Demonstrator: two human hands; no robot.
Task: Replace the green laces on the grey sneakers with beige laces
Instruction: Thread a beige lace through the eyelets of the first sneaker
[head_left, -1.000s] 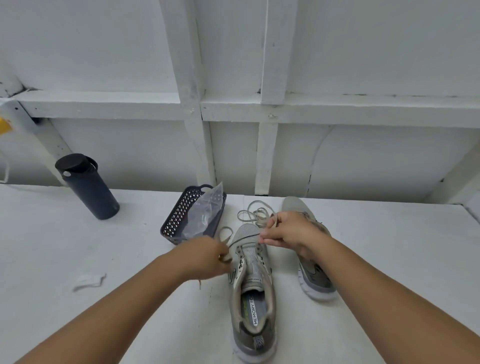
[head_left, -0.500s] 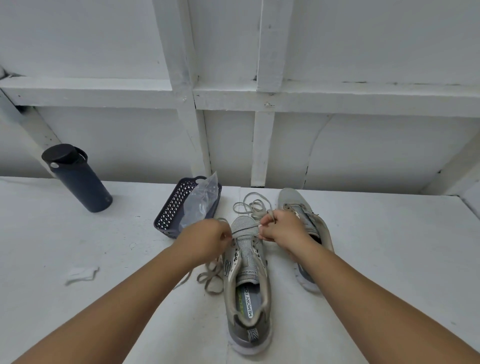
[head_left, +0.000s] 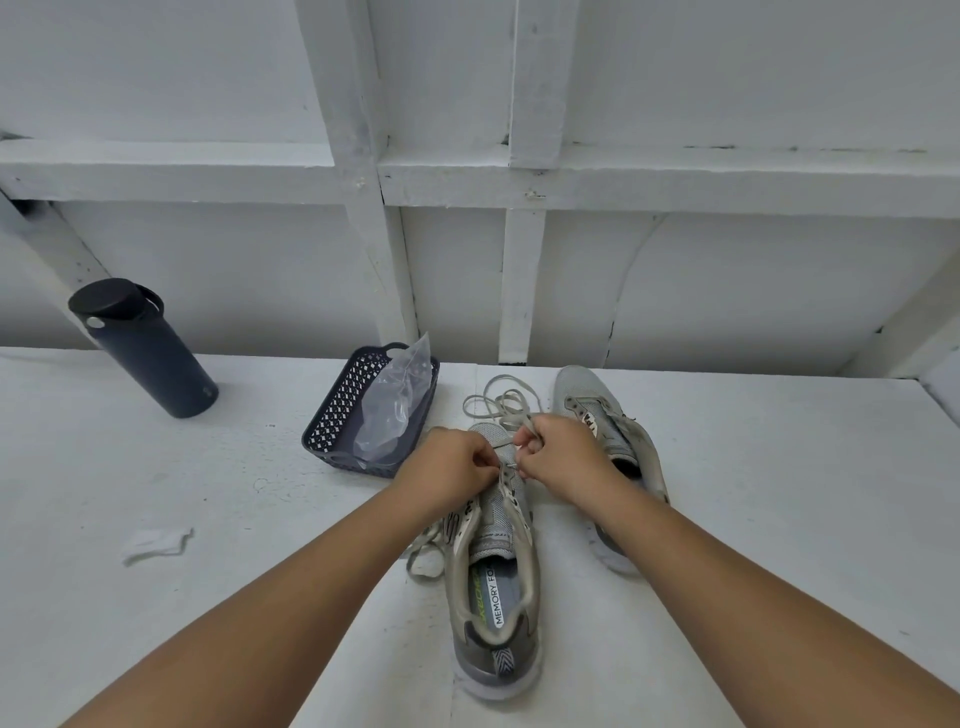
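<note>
White table (head_left: 182, 467); both hands' fingers (head_left: 485, 464) pinch beige lace (head_left: 506, 470) over sneaker (head_left: 493, 561).

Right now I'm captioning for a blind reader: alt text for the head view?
Both hands, left hand and right hand, pinch a beige flat lace at the toe eyelets of the nearer grey mesh sneaker on a white table.

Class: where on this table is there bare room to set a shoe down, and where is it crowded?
Free: table right of the far sneaker; also between bottle and basket. Crowded: around both hands, near sneaker and loose laces.
</note>
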